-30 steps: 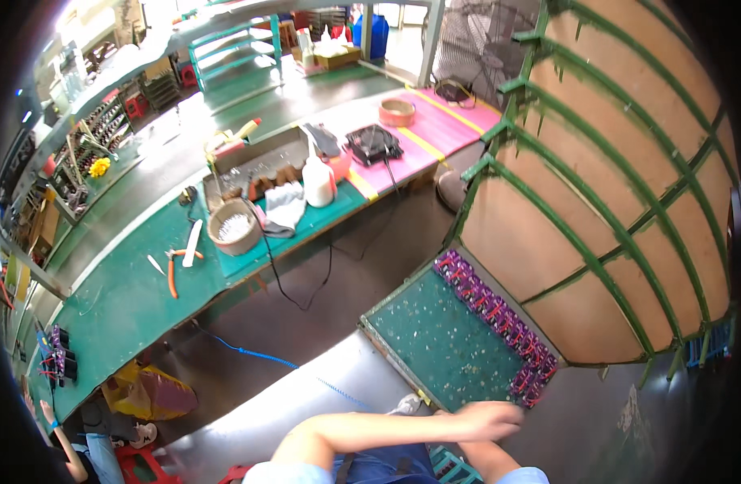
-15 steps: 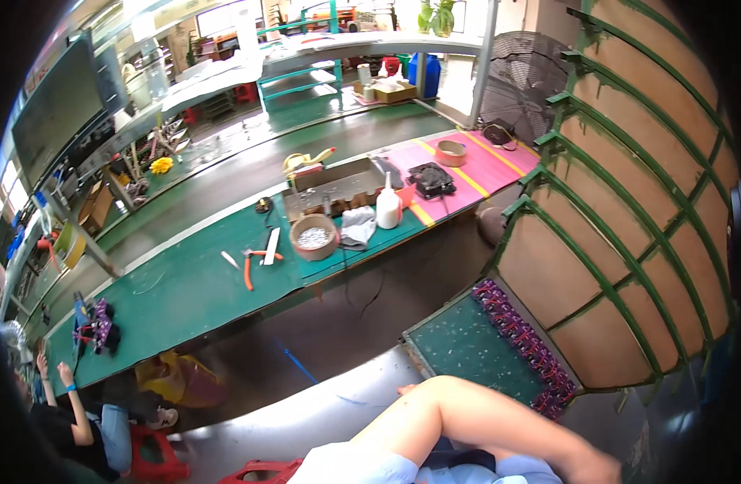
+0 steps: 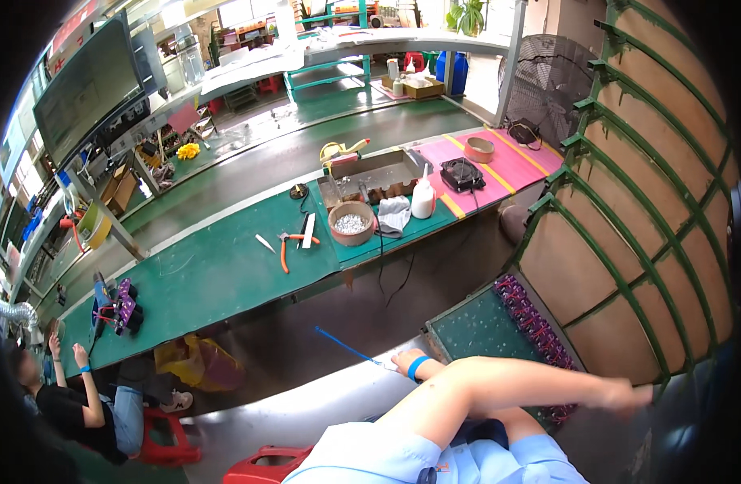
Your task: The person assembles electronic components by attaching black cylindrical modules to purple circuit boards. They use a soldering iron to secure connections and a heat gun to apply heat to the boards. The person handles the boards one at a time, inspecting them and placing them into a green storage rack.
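Note:
My bare arms cross in front of my light blue shirt. The left arm reaches to the right over the right arm, and its hand (image 3: 624,395) is smeared by motion beside the lower edge of a green-barred rack (image 3: 620,266) with brown panels. Under it the right arm runs left, its hand (image 3: 407,363) wearing a blue wristband (image 3: 419,368) at the near corner of a green speckled board (image 3: 475,327). Its fingers are too small to read. A blue cord (image 3: 346,347) leads toward that hand. A row of purple circuit boards (image 3: 532,319) lies along the green board, partly behind my left forearm.
Across a gap stands a green bench (image 3: 201,266) with pliers (image 3: 285,256), a round tub of small silvery parts (image 3: 350,224), a white squeeze bottle (image 3: 423,198) and a black fan (image 3: 462,174). A seated person (image 3: 80,407) works at far left. A red stool (image 3: 265,466) stands at lower left.
The view has shifted, so the bench sits further right. My right hand with its wristband has come out from behind the left arm. The left hand has swung up and outward to the right.

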The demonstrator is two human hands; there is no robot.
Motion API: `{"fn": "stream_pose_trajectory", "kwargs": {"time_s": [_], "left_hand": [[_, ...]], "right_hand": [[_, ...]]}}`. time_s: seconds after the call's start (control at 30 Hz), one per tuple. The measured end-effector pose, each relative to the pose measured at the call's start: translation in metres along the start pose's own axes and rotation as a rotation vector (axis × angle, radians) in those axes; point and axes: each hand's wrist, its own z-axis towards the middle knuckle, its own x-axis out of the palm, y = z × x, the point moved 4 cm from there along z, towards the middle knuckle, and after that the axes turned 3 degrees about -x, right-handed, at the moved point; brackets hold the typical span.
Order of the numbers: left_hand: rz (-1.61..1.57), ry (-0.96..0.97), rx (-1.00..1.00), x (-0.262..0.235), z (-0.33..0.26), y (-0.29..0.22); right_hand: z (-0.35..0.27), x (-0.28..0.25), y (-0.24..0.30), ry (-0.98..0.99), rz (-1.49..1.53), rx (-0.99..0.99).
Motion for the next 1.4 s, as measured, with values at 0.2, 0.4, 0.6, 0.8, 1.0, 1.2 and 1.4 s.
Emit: {"fn": "stream_pose_trajectory", "kwargs": {"time_s": [0.2,0.4,0.6,0.8,1.0,1.2,1.4], "left_hand": [[0.117,0.313,0.080,0.054,-0.031,0.003],[-0.044,0.475,-0.052,0.044,0.009,0.032],[0.243,0.290,-0.024,0.029,-0.061,-0.007],[0.317,0.319,-0.020,0.000,-0.060,-0.007],[0.372,0.282,-0.043,-0.042,-0.066,-0.036],[0.146,-0.401,-0.199,-0.199,-0.004,0.010],[0.371,0.042,-0.094,-0.138,-0.024,0.000]], "right_hand": [[0.013,-0.007,0.006,-0.010,-0.036,-0.040],[0.022,-0.012,0.040,0.030,-0.148,-0.172],[0.026,-0.002,0.045,0.090,-0.114,-0.257],[0.047,0.043,0.002,0.146,-0.207,-0.319],[0.026,-0.031,-0.056,0.193,-0.154,-0.221],[0.055,-0.073,-0.059,0.037,-0.172,-0.272],[0.091,-0.069,-0.026,0.033,-0.158,-0.413]]}}
